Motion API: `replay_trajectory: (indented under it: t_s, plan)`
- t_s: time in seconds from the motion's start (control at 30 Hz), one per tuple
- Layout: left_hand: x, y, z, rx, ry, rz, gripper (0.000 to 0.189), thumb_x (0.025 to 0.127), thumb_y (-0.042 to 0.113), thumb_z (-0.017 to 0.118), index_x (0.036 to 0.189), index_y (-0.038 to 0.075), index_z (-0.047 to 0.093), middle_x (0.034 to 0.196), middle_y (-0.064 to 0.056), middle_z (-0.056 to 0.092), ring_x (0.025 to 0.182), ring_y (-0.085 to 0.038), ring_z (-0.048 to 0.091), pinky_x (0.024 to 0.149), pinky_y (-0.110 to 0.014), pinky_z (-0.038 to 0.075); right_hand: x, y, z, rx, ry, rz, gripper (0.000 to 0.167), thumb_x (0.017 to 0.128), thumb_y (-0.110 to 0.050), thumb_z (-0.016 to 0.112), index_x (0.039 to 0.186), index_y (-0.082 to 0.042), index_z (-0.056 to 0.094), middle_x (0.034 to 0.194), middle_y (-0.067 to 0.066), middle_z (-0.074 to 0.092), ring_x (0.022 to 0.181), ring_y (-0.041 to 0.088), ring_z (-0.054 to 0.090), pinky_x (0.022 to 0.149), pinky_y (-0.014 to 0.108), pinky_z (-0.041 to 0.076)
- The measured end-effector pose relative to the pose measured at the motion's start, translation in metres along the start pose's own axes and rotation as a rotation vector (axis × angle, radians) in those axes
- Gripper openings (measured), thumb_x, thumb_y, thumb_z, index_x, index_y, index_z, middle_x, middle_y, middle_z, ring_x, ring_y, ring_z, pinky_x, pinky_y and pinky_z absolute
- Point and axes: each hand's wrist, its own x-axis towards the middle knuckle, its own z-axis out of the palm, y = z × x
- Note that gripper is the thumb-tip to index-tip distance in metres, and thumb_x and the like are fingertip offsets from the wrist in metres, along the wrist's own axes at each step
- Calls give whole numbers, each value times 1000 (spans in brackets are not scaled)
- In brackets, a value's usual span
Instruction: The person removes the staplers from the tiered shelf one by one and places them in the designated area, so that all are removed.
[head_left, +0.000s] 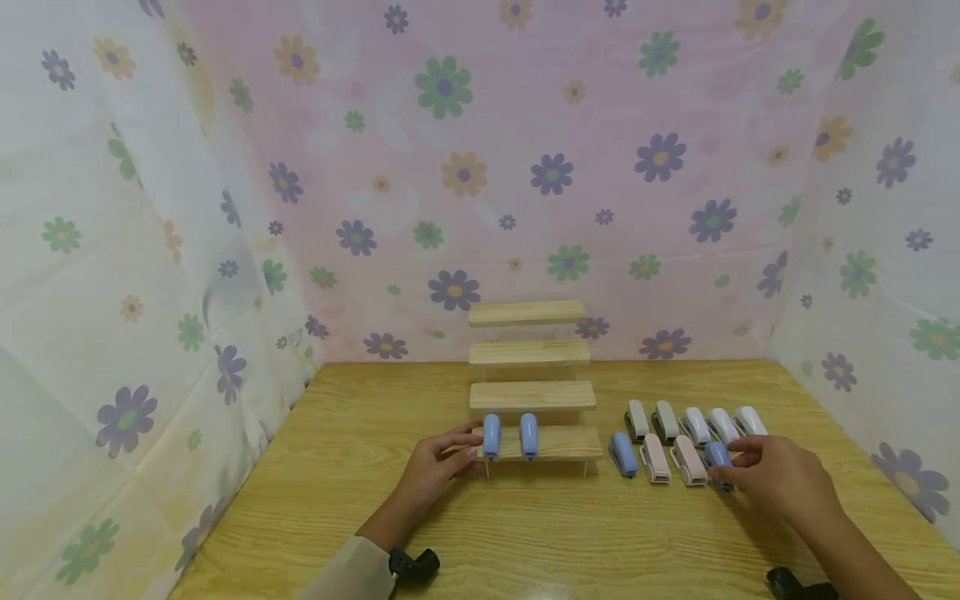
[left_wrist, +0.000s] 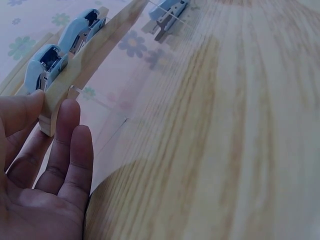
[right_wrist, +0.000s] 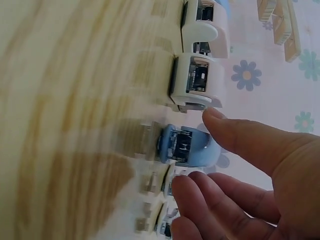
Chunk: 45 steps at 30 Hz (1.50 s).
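Observation:
My left hand (head_left: 438,457) grips the left end of the lowest step of a wooden stepped rack (head_left: 562,442), its thumb beside a blue stapler (head_left: 491,436). A second blue stapler (head_left: 528,435) stands on that same step, to the right. On the table at right, my right hand (head_left: 783,479) is around another blue stapler (right_wrist: 187,145) at the end of the front row. In the right wrist view, thumb and fingers lie on either side of this stapler, close to it; firm contact cannot be made out.
Two pink staplers (head_left: 655,458) and a blue stapler (head_left: 622,454) continue the front row. Behind them are grey staplers (head_left: 637,421) and white staplers (head_left: 694,426). The rack's upper steps (head_left: 528,352) rise towards the flowered cloth (head_left: 510,167) enclosing the wooden table (head_left: 360,417).

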Motion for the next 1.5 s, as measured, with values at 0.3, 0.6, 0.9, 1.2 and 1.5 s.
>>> replay_trajectory:
  t_s: [0.3, 0.6, 0.9, 1.2, 1.5]
  plan:
    - [0, -2, -1, 9, 3, 1, 33, 101, 14, 69, 128, -5, 69, 161, -13, 45, 118, -20, 70, 92, -35, 64, -2, -10, -7, -47, 73, -47, 83, 84, -63, 78, 133, 3, 65, 110, 16, 76, 85, 32, 70, 58, 39, 55]
    - [-1, 0, 0, 32, 16, -20, 32, 101, 14, 69, 128, -3, 70, 161, -11, 45, 120, -21, 69, 92, -36, 64, -5, -44, -8, -66, 155, -130, 76, 86, -58, 79, 131, 2, 67, 110, 18, 76, 83, 32, 70, 55, 35, 54]
    - [0, -2, -1, 28, 20, -28, 33, 100, 15, 70, 129, -2, 70, 163, -13, 43, 122, -23, 68, 92, -36, 64, 0, -88, 6, 13, 175, -190, 70, 85, -54, 82, 129, -1, 69, 108, 15, 77, 86, 31, 73, 58, 37, 58]
    - [0, -5, -4, 28, -7, -9, 34, 101, 15, 69, 129, -4, 69, 163, -13, 43, 118, -19, 70, 94, -36, 63, 7, -129, 25, 103, 160, -244, 60, 85, -49, 83, 128, -9, 72, 110, 11, 77, 95, 27, 74, 67, 39, 63]
    - [0, -5, -5, 4, -18, -17, 36, 101, 15, 69, 130, -6, 67, 163, -17, 40, 114, -18, 71, 95, -36, 63, 7, -160, 42, 143, 120, -270, 63, 84, -47, 85, 131, -8, 69, 115, 11, 75, 96, 26, 74, 70, 41, 64]
